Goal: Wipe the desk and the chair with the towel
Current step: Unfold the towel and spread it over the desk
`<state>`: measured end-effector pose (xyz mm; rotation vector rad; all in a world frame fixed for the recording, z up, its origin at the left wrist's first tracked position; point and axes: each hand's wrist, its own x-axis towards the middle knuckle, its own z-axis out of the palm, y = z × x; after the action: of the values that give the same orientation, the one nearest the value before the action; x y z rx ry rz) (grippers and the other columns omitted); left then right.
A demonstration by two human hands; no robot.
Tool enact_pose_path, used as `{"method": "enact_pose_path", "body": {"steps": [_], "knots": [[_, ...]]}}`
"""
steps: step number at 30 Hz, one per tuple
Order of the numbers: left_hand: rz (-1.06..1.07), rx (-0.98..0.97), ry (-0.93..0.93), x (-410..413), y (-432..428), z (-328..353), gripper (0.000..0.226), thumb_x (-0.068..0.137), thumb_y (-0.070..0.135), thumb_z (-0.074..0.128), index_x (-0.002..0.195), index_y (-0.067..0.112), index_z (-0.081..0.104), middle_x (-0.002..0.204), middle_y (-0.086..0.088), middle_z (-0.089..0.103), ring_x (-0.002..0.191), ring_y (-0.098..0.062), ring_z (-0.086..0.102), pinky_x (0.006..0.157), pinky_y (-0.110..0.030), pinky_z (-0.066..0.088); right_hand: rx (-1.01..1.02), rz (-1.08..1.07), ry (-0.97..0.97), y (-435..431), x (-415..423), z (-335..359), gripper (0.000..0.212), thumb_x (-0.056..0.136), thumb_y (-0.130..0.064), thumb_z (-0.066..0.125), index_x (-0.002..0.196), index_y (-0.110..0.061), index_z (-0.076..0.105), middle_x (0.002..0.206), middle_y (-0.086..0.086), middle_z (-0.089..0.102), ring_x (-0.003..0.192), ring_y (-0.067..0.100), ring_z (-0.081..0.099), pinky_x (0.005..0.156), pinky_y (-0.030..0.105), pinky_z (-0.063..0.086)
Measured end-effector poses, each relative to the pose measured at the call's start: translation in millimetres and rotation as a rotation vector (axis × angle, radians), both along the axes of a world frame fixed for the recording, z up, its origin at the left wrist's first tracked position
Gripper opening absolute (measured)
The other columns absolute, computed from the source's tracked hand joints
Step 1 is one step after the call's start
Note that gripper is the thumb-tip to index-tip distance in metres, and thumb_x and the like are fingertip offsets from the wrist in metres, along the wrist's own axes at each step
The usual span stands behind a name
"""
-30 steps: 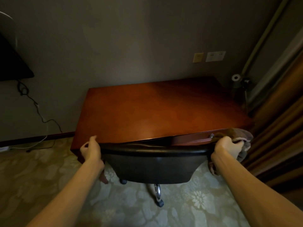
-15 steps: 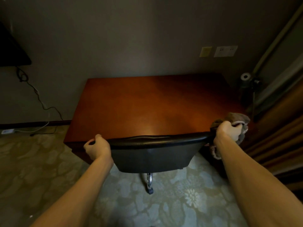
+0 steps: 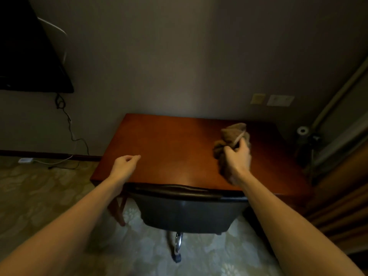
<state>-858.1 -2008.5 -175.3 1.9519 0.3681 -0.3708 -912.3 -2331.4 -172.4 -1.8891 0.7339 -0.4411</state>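
Over the desk (image 3: 169,156) the grip of the right hand (image 3: 238,156) bunches the towel (image 3: 233,134), seemingly soft and light, at mid-cloth; the left hand (image 3: 125,165) hangs loosely curled, empty.

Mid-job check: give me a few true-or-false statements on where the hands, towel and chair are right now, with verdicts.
1. The right hand grips the towel over the desk. True.
2. The left hand holds the top of the chair. False: it is over the left part of the desk, fingers loosely curled, holding nothing and off the chair.
3. The chair stands at the desk's near edge with its back toward the camera. True.
4. The towel lies spread flat on the desk. False: it is bunched up in the right hand's grip.
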Motion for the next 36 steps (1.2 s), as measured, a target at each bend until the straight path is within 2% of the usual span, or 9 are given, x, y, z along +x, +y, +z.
{"method": "enact_pose_path", "body": {"steps": [4, 10, 13, 16, 19, 21, 24, 29, 36], "knots": [[-0.272, -0.141, -0.046, 13, -6, 49, 0.052, 0.102, 0.057, 0.048, 0.135, 0.019, 0.061, 0.129, 0.002, 0.062, 0.124, -0.017, 0.057, 0.112, -0.042, 0.037, 0.404, 0.186, -0.139, 92, 36, 42, 0.042, 0.087, 0.0, 0.069, 0.128, -0.007, 0.06, 0.115, 0.014, 0.071, 0.099, 0.026, 0.067, 0.078, 0.03, 0.053], [-0.322, -0.358, -0.158, 44, 34, 84, 0.054, 0.092, 0.062, 0.059, 0.122, 0.02, 0.072, 0.12, -0.003, 0.075, 0.109, -0.019, 0.071, 0.091, -0.035, 0.053, 0.675, 0.554, 0.066, 215, 51, 79, 0.025, 0.098, -0.03, 0.048, 0.096, -0.016, 0.069, 0.077, 0.003, 0.073, 0.07, 0.017, 0.072, 0.054, 0.019, 0.05], [-0.36, -0.198, -0.192, 59, 90, 86, 0.073, 0.089, 0.057, 0.07, 0.147, 0.017, 0.052, 0.131, 0.0, 0.062, 0.118, -0.02, 0.061, 0.095, -0.037, 0.049, 0.571, 0.579, 0.096, 269, 71, 86, 0.026, 0.101, -0.011, 0.039, 0.095, -0.017, 0.063, 0.097, 0.012, 0.069, 0.086, 0.024, 0.068, 0.07, 0.029, 0.054], [-0.45, -0.199, -0.183, 77, 154, 93, 0.093, 0.06, 0.073, 0.085, 0.133, 0.019, 0.063, 0.115, 0.002, 0.072, 0.106, -0.017, 0.07, 0.1, -0.044, 0.055, 0.345, 0.607, 0.087, 320, 100, 85, 0.027, 0.098, 0.002, 0.042, 0.106, -0.017, 0.06, 0.125, 0.022, 0.063, 0.115, 0.039, 0.063, 0.093, 0.045, 0.053], [-0.546, -0.163, -0.193, 97, 211, 94, 0.051, 0.078, 0.048, 0.085, 0.117, 0.021, 0.07, 0.112, -0.004, 0.075, 0.098, -0.015, 0.074, 0.087, -0.035, 0.06, 0.202, 0.607, 0.108, 371, 126, 80, 0.024, 0.097, 0.001, 0.058, 0.118, -0.009, 0.056, 0.131, 0.019, 0.061, 0.119, 0.036, 0.061, 0.092, 0.043, 0.058], [-0.551, -0.159, -0.226, 110, 242, 99, 0.017, 0.094, 0.018, 0.072, 0.111, 0.018, 0.071, 0.102, -0.005, 0.076, 0.085, -0.009, 0.074, 0.07, -0.022, 0.058, 0.175, 0.56, 0.036, 403, 141, 80, 0.041, 0.086, 0.0, 0.073, 0.122, -0.009, 0.057, 0.124, 0.015, 0.064, 0.113, 0.028, 0.064, 0.075, 0.022, 0.057], [-0.48, -0.171, -0.287, 135, 286, 102, 0.026, 0.097, -0.001, 0.06, 0.093, 0.023, 0.069, 0.081, 0.006, 0.074, 0.067, 0.002, 0.068, 0.057, -0.012, 0.053, 0.179, 0.483, -0.024, 444, 170, 82, 0.069, 0.069, -0.008, 0.085, 0.129, -0.007, 0.051, 0.115, 0.007, 0.063, 0.108, 0.019, 0.06, 0.063, 0.013, 0.049], [-0.2, -0.257, -0.245, 200, 350, 81, 0.021, 0.103, 0.01, 0.054, 0.119, 0.019, 0.064, 0.097, 0.002, 0.066, 0.086, -0.008, 0.062, 0.066, -0.021, 0.05, 0.229, 0.443, 0.118, 509, 235, 72, 0.097, 0.087, -0.021, 0.081, 0.159, -0.01, 0.017, 0.146, 0.012, 0.047, 0.128, 0.031, 0.056, 0.078, 0.032, 0.051], [0.135, -0.469, -0.089, 310, 427, 39, 0.022, 0.109, 0.021, 0.046, 0.101, 0.02, 0.067, 0.099, -0.01, 0.07, 0.088, -0.024, 0.067, 0.075, -0.035, 0.056, 0.643, 0.448, 0.225, 586, 352, 30, 0.029, 0.097, -0.033, 0.067, 0.109, -0.007, 0.071, 0.102, 0.014, 0.074, 0.093, 0.031, 0.072, 0.076, 0.04, 0.055]]}}
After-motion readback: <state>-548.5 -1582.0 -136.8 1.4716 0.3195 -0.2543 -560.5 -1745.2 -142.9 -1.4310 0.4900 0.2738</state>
